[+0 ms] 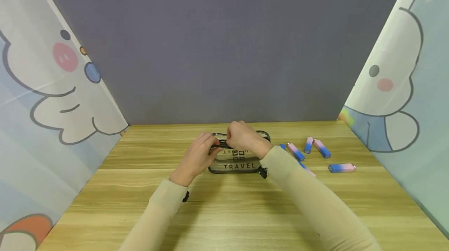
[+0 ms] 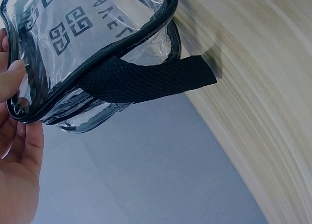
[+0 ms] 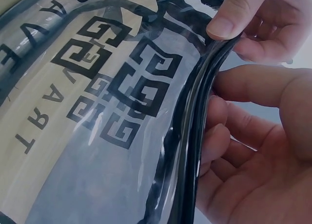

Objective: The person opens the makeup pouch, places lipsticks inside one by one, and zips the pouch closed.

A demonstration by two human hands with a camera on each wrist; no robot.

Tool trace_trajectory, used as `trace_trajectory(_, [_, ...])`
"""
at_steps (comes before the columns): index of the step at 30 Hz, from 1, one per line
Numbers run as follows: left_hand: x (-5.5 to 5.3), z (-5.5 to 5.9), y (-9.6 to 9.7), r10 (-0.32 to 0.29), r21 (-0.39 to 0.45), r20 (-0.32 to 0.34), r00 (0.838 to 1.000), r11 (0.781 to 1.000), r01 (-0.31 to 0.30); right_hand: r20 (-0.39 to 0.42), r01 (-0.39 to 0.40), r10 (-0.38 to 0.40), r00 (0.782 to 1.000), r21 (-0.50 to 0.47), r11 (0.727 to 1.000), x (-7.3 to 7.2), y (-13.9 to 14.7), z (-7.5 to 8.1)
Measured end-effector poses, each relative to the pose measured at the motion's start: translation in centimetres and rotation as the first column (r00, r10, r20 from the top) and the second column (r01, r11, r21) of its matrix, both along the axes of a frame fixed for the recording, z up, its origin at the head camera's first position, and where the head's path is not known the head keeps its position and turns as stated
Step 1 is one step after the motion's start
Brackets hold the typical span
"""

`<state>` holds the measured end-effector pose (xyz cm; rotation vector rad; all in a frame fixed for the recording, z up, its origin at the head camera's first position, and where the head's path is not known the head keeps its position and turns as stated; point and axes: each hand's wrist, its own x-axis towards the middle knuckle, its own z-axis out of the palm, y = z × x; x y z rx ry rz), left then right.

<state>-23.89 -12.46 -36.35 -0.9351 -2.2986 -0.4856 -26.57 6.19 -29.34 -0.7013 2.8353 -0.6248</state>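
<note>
A clear travel pouch (image 1: 238,160) with black piping and printed lettering stands on the table in the head view. My left hand (image 1: 200,152) pinches its upper edge near the left end, with the thumb on the near side. Close beside it, my right hand (image 1: 244,138) grips the same black-trimmed edge with curled fingers. The right wrist view shows those right-hand fingers (image 3: 219,141) against the edge; a zipper pull cannot be made out. In the left wrist view, a black strap (image 2: 146,80) sticks out from the pouch's end.
Right of the pouch lie several small pink-to-blue bars (image 1: 342,168) with metal tips, some partly hidden by my right sleeve (image 1: 298,181). The wooden table (image 1: 140,165) meets a grey panel (image 1: 224,48) behind, with cartoon-print cloth (image 1: 35,99) along the sides.
</note>
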Motion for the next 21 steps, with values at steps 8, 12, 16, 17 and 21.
trace_trajectory(8, [0.01,0.0,-0.08,0.004,-0.004,-0.01,1.0,1.0,-0.004,-0.002,0.009,-0.009,1.0,-0.001,1.0,-0.14,-0.11,-0.14])
trace_trajectory(12, [0.06,-0.02,-0.06,0.008,-0.01,-0.006,1.0,1.0,-0.008,-0.001,0.007,-0.007,1.0,-0.01,1.0,-0.17,0.03,-0.23])
trace_trajectory(16, [0.08,0.0,-0.07,0.008,-0.007,-0.003,1.0,1.0,-0.008,-0.001,0.004,-0.005,1.0,-0.018,1.0,-0.15,0.14,-0.18])
trace_trajectory(17, [0.07,-0.01,-0.1,0.007,-0.006,-0.005,1.0,1.0,-0.007,0.0,0.007,-0.007,1.0,-0.019,1.0,-0.13,0.16,-0.16])
trace_trajectory(21, [0.05,-0.07,-0.24,-0.001,-0.002,-0.013,1.0,1.0,0.001,0.005,0.019,-0.019,1.0,-0.024,1.0,-0.04,0.28,-0.22])
